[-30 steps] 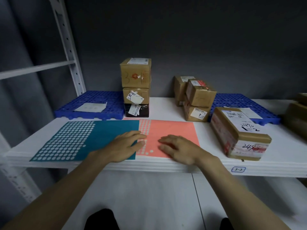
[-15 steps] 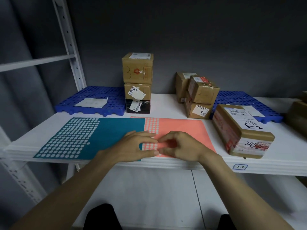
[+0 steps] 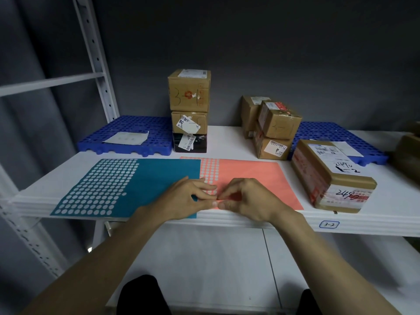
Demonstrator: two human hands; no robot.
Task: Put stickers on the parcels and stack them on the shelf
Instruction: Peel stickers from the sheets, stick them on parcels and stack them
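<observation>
A salmon sticker sheet (image 3: 254, 178) lies on the white shelf (image 3: 227, 137), its left edge under a teal sticker sheet (image 3: 127, 183). My left hand (image 3: 186, 198) and my right hand (image 3: 245, 201) meet at the salmon sheet's front left corner, fingertips and thumbs pinching at its edge. A long brown parcel (image 3: 329, 176) lies right of the sheets. A stack of three parcels (image 3: 189, 110) stands at the back centre. Another cluster of brown parcels (image 3: 272, 126) stands behind the salmon sheet.
Two blue perforated pallets sit at the back, one on the left (image 3: 131, 135) with a paper on it, one on the right (image 3: 336, 142). A white upright post (image 3: 95, 55) rises at the left. More brown boxes (image 3: 409, 151) show at the far right edge.
Both hands went from lying flat on the sheets to meeting at the salmon sheet's front corner, with the fingers now curled and pinching. The view has shifted slightly.
</observation>
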